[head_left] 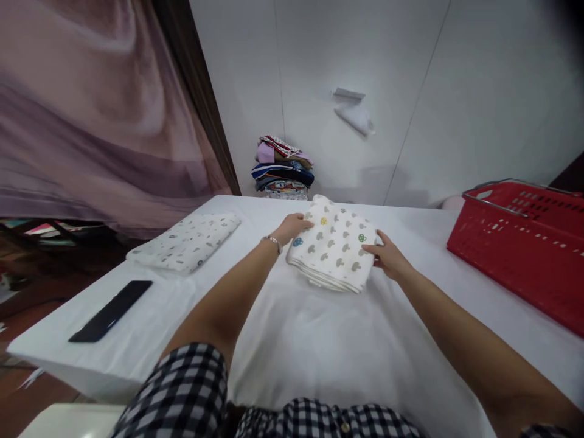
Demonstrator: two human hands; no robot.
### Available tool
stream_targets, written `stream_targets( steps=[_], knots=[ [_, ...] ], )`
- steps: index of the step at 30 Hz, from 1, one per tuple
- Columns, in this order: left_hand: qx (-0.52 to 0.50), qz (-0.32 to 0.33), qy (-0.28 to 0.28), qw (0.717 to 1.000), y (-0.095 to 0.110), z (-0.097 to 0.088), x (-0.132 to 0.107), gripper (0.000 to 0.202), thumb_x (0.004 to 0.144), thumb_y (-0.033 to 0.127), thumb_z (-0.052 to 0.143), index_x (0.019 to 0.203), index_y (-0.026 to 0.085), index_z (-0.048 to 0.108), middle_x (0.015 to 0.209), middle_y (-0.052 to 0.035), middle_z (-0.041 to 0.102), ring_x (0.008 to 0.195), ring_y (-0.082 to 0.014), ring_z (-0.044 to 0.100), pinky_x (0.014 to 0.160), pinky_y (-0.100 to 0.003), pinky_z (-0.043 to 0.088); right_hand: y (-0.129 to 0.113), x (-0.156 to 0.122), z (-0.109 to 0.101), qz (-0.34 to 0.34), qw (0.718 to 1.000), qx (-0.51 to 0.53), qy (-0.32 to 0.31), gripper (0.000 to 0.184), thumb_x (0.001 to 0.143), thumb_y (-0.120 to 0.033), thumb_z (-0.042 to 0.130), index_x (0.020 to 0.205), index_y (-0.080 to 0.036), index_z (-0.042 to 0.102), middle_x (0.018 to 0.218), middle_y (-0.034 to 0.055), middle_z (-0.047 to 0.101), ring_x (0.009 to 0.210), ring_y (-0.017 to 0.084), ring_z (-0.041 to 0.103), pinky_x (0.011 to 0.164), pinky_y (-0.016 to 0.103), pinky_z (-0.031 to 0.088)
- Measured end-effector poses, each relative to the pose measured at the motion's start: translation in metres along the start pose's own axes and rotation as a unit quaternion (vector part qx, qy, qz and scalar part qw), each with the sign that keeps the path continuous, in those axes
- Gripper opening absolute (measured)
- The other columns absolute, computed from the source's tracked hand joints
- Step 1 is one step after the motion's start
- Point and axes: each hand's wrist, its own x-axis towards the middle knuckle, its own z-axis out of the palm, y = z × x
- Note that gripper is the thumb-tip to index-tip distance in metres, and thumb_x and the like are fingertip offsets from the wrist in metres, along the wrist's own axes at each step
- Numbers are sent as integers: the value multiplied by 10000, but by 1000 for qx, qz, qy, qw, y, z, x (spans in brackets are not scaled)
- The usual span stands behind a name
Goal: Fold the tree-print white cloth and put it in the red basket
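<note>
A folded white cloth (335, 243) printed with grey, blue, yellow and green mushrooms is between my two hands, over the far middle of the table. My left hand (294, 227), with a bracelet at the wrist, grips its left edge. On the opposite side my right hand (387, 255) pinches the right edge, thumb on top and fingers partly hidden beneath. Several folded layers show along the near edge. To the left lies another folded white cloth (187, 242) with a small grey print, untouched by either hand.
A white sheet covers the table (319, 340). A flat black object (112, 311) lies near its left edge. At right stands a red plastic basket (520, 243) with a metal handle. Behind the table are a stack of folded clothes (283, 164) and a white wall; a pinkish curtain (100, 121) hangs at left.
</note>
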Motion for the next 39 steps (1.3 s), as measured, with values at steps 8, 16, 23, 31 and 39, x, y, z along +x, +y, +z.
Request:
stream_targets(
  steps=[8, 16, 23, 31, 39],
  knots=[
    [340, 115, -71, 931, 35, 9, 38, 334, 677, 214, 669, 1003, 147, 695, 1108, -123, 681, 1022, -273, 612, 893, -326, 462, 43, -76, 52, 2, 974, 225, -6, 786, 684, -267, 783, 1359, -337, 387, 1052, 11, 681, 846, 183, 668, 709, 310, 567],
    [482, 216, -155, 835, 32, 54, 72, 476, 768, 298, 612, 1239, 232, 592, 1308, -83, 579, 1168, -260, 543, 976, -338, 422, 72, -124, 71, 75, 964, 255, -7, 1080, 691, -310, 793, 1501, -350, 80, 1266, 56, 594, 1106, 228, 605, 862, 366, 545],
    [459, 228, -79, 855, -34, 86, 68, 529, 885, 189, 423, 1411, 189, 369, 1476, -102, 396, 1373, -223, 322, 1140, -433, 226, 66, -99, 32, -14, 997, 81, -15, 576, 721, -411, 736, 1239, -231, 561, 1060, 84, 684, 887, 225, 652, 648, 314, 517],
    [352, 334, -89, 870, -69, 79, -21, 451, 916, 411, 460, 1334, 241, 468, 1474, -96, 399, 1397, -247, 281, 1156, -481, 161, 59, -18, -38, -9, 980, -171, 99, 561, 705, -506, 691, 1183, -222, 617, 990, 81, 686, 824, 222, 646, 660, 338, 544],
    [415, 345, -48, 840, -102, 85, -80, 469, 906, 423, 490, 1323, 213, 448, 1385, -111, 487, 1337, -266, 360, 1132, -518, 186, 61, 8, -21, -26, 959, -277, 58, 814, 649, -454, 742, 1378, -209, 474, 1125, 107, 655, 968, 269, 628, 840, 392, 508]
  ],
)
